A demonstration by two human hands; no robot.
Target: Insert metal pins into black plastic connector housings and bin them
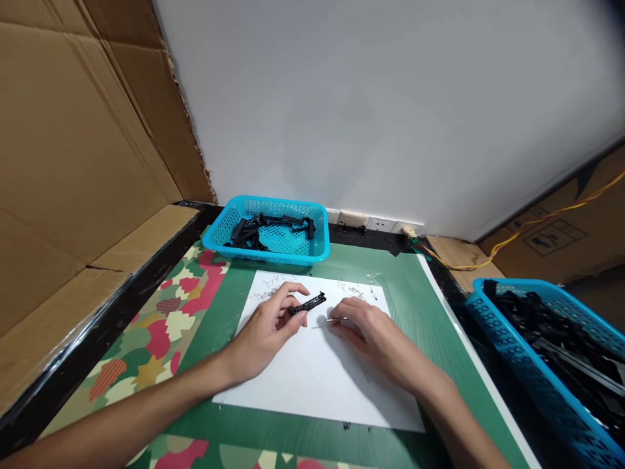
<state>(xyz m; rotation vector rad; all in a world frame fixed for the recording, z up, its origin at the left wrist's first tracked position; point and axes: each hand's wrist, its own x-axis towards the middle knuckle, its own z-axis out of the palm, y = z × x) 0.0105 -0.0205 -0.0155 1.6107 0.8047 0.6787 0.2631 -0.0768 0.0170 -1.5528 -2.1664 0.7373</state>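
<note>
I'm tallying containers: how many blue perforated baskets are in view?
2. One basket stands beyond the white sheet, near the wall; another basket is at the right, cut off by the picture's edge.

Plastic part [311,303], shiny metal piece [333,320], smooth paper [303,384], matt cardboard [73,150]

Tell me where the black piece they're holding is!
Near the middle of the head view, the black plastic piece is in the left hand, over the white sheet, left of the right hand.
</note>
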